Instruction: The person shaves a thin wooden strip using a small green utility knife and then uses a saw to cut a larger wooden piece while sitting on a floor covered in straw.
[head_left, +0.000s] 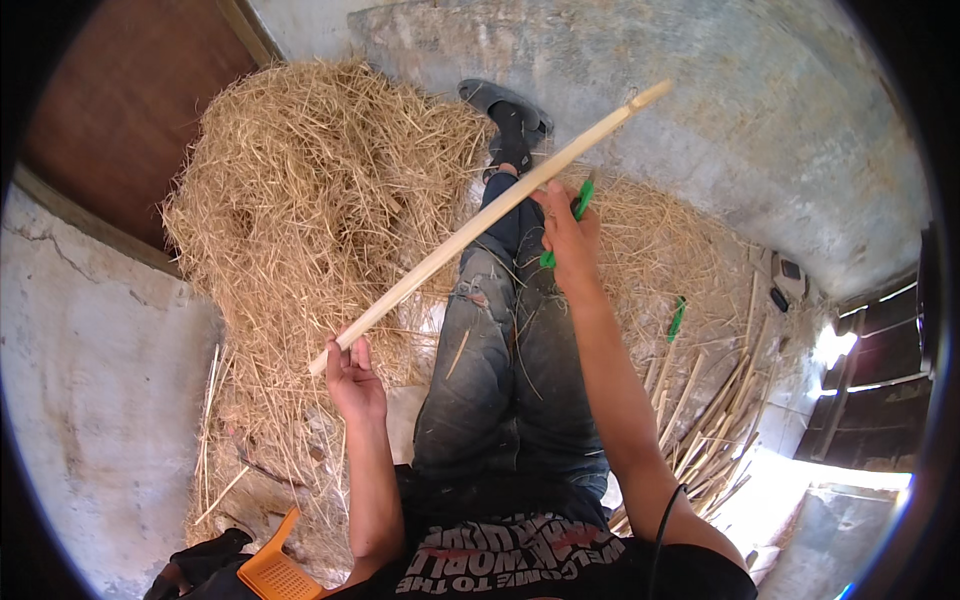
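Straw (330, 180) strews the floor (402, 410) beside stained wall (760, 130); left hand (357, 382) pinches a pale stick (430, 264), right hand (572, 240) clasps a green tool (584, 197).

Left forearm (374, 490): is brought in from the lower edge and angled forward, the elbow bent close to the torso.
Left wrist (362, 418): is set nearly straight, with only a slight lean to the left.
Left hand (357, 387): is raised left of the midline, the thumb and fingers drawn together in a pinching grip.
Right forearm (612, 370): is extended farther forward than the left and slanted inward from the right.
Right wrist (580, 285): is aligned closely with the forearm.
Right hand (572, 240): is curled into a grip, well apart from the left; its finger details are partly hidden.
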